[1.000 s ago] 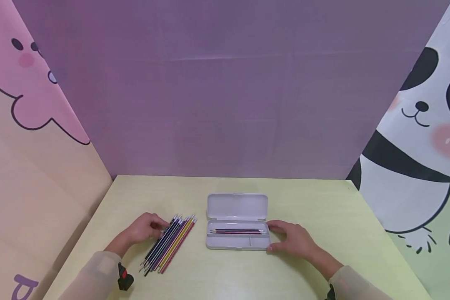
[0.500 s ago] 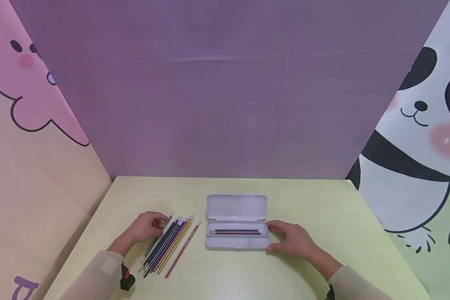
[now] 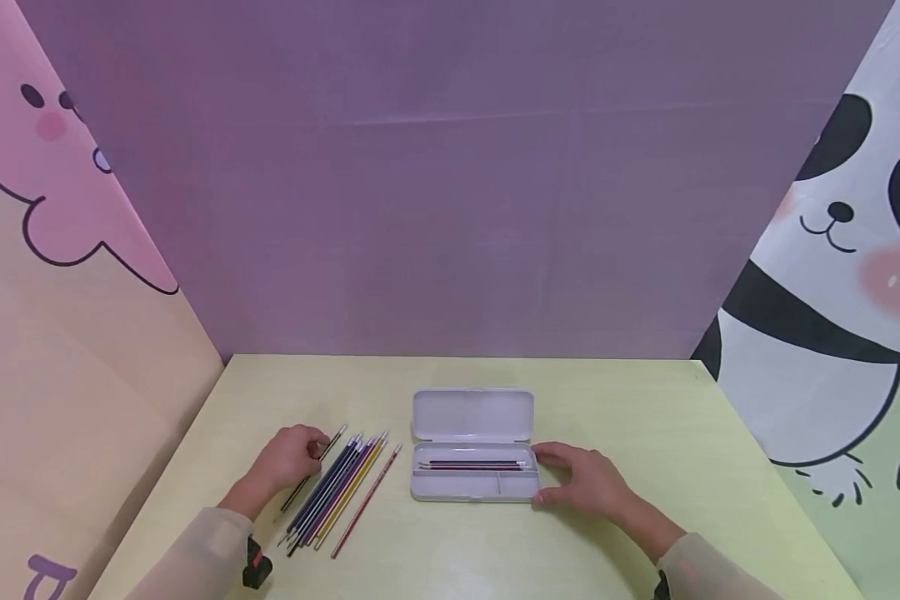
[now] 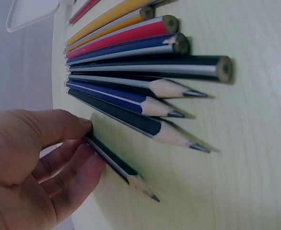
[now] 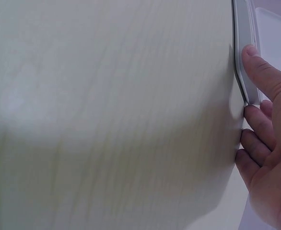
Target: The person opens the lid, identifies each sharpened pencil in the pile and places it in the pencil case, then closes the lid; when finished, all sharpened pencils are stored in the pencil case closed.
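Observation:
My left hand (image 3: 288, 460) pinches a dark striped pencil (image 4: 112, 155) between thumb and fingers, its sharpened tip pointing toward the near side. Right beside it lies a row of pencils (image 3: 333, 492) in dark, blue, red and yellow; in the left wrist view some ends are sharpened and others flat. A red patterned pencil (image 3: 366, 502) lies apart on the row's right. The white pencil case (image 3: 461, 487) stands with its lid up, and a few pencils (image 3: 472, 465) lie in its long back compartment. My right hand (image 3: 588, 482) grips the case's right end, thumb at the front corner.
The pale wooden table (image 3: 450, 550) runs back to a purple wall (image 3: 450, 192). Side panels with cartoon prints, a pink figure (image 3: 60, 167) and a panda (image 3: 832, 292), stand at left and right.
The left hand has drawn one dark pencil off the row's left side. The red patterned pencil has shifted away to the right of the row. The right hand stays on the case.

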Demonstrator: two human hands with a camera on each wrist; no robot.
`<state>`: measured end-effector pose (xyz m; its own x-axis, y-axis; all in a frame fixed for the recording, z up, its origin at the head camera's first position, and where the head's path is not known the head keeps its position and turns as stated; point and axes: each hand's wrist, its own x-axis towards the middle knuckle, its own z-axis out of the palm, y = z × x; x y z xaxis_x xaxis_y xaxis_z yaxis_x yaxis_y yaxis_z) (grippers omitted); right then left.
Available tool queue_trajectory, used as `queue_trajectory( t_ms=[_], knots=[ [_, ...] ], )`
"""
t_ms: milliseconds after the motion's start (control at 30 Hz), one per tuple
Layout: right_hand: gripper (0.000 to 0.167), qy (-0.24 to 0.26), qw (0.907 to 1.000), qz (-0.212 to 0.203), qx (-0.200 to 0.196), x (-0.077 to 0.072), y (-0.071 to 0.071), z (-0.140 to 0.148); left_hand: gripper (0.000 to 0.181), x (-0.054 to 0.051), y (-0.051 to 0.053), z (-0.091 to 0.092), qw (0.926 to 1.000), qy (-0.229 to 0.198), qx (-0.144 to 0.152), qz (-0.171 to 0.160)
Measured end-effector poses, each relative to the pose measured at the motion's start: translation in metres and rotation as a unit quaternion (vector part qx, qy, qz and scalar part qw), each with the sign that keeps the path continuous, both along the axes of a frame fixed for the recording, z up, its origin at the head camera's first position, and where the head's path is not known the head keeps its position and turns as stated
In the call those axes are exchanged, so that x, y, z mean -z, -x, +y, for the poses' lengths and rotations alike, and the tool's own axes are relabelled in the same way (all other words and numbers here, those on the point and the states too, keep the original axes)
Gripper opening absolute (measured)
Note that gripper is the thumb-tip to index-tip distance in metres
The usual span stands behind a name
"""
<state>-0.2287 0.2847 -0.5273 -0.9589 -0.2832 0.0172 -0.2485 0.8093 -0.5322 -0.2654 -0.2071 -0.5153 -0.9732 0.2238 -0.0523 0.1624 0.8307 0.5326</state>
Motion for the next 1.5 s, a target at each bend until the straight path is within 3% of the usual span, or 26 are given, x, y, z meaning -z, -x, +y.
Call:
queue_trajectory(
  t_ms=[133,333,500,733,933,1033,1133,1267,1500],
  knots=[
    [0.078,0.002,1.0,0.001,-0.001,0.0,-0.001,0.0,0.032,0.0,0.001,0.0,0.9997,0.016,0.005,0.015],
    [0.079,0.006,0.9999,-0.012,0.007,0.001,-0.002,-0.001,0.028,-0.003,0.002,-0.003,0.9995,-0.024,0.009,0.018],
    [0.079,0.003,0.9999,-0.007,0.007,0.001,-0.002,0.0,0.025,-0.011,0.008,0.002,0.998,-0.047,0.014,0.041],
    [0.08,0.011,0.9999,-0.007,0.004,0.001,-0.001,0.001,0.024,-0.036,0.017,0.04,0.9962,-0.074,0.026,0.039],
    [0.078,0.009,0.9999,0.004,-0.005,-0.001,-0.001,-0.001,0.026,-0.046,0.027,0.08,0.9941,-0.08,0.061,0.041],
    [0.077,0.004,0.9998,0.017,-0.012,-0.002,-0.001,-0.003,0.028,-0.049,0.029,0.091,0.9932,-0.083,0.07,0.044],
    [0.076,-0.002,0.9997,0.022,-0.012,-0.002,-0.001,-0.005,0.029,-0.05,0.029,0.095,0.9936,-0.087,0.059,0.042],
    [0.074,-0.006,0.9999,0.015,0.001,-0.002,0.0,-0.007,0.027,-0.046,0.029,0.094,0.9942,-0.091,0.043,0.036],
    [0.067,-0.009,0.9996,0.014,0.023,-0.004,0.0,-0.009,0.026,-0.044,0.027,0.088,0.9949,-0.084,0.051,0.026]
  ],
)
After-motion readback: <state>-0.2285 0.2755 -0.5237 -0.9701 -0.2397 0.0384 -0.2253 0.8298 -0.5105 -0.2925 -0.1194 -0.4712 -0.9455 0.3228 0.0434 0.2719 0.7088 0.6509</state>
